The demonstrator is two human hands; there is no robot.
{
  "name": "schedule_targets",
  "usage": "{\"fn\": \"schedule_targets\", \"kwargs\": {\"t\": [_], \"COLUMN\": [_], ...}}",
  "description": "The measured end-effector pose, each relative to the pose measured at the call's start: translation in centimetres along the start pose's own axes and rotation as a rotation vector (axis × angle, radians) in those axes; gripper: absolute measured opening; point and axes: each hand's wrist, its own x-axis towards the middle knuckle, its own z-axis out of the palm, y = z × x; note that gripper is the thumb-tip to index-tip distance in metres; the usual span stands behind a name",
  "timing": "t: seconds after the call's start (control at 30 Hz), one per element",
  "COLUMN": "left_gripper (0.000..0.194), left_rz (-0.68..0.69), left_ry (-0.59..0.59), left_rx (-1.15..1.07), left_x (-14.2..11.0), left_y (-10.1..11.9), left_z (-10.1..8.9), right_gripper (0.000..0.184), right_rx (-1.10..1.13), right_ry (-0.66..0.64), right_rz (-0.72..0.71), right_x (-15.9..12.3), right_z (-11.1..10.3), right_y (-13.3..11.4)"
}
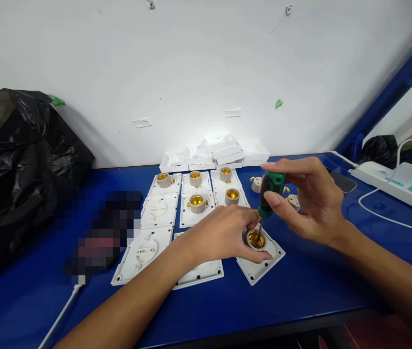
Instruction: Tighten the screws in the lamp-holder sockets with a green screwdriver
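My right hand [307,198] grips a green and black screwdriver [273,190] between thumb and fingers. Its shaft points down into a lamp socket [255,239] with a brass-coloured threaded inside. That socket sits on a white square plate [260,269], turned at an angle on the table. My left hand [223,232] is wrapped round the socket, thumb on the near side and fingers behind. Left of it lie rows of white plates [159,209]; several carry sockets such as this one [197,203], others are bare. The screwdriver's tip is hidden inside the socket.
Loose sockets [256,184] lie behind my right hand. White box-like covers [198,155] are piled against the wall. A black plastic bag [24,179] stands at left, near a pixelated dark object with a white cable [62,312]. A power strip [402,186] lies at right.
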Motion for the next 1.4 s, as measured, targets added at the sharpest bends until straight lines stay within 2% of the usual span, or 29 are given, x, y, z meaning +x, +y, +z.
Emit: {"fn": "schedule_targets", "kwargs": {"t": [0.17, 0.33, 0.5, 0.7, 0.87, 0.93, 1.03, 1.17, 1.23, 1.4], "left_gripper": [0.049, 0.049, 0.049, 0.051, 0.049, 0.049, 0.052, 0.053, 0.053, 0.051], "left_rz": [0.014, 0.007, 0.015, 0.017, 0.036, 0.03, 0.027, 0.049, 0.046, 0.031], "left_ry": [-0.02, -0.017, -0.013, -0.002, 0.017, 0.02, 0.014, 0.017, 0.016, 0.017], "left_rx": [0.021, 0.017, 0.002, 0.001, -0.002, 0.0, 0.007, 0.004, -0.001, 0.003], "left_x": [0.0, 0.0, 0.0, 0.1, 0.1, 0.1, 0.2, 0.2, 0.2, 0.2], "left_y": [0.0, 0.1, 0.0, -0.1, 0.0, -0.1, -0.3, -0.4, -0.4, -0.2], "left_z": [-0.1, -0.1, 0.0, 0.1, 0.1, 0.2, 0.3, 0.5, 0.4, 0.3], "right_gripper": [0.039, 0.045, 0.038, 0.039, 0.032, 0.031, 0.029, 0.029, 0.031, 0.038], "right_rx": [-0.004, -0.027, 0.087, 0.015, 0.099, 0.129, 0.142, 0.044, 0.004, 0.149], "right_ry": [-0.036, 0.043, -0.012, 0.09, -0.047, -0.065, -0.028, 0.11, 0.127, -0.083], "right_rz": [0.059, 0.009, 0.065, 0.082, 0.091, 0.123, 0.16, 0.09, 0.066, 0.123], "right_x": [0.2, 0.1, 0.4, 0.7, 0.9, 1.0, 1.2, 1.1, 1.0, 0.9], "right_z": [-0.2, -0.3, -0.4, -0.1, -0.7, -0.8, -0.7, -0.5, -0.5, -0.7], "right_y": [0.0, 0.4, 0.0, -0.1, -0.4, -0.5, -0.5, -0.1, 0.1, -0.3]}}
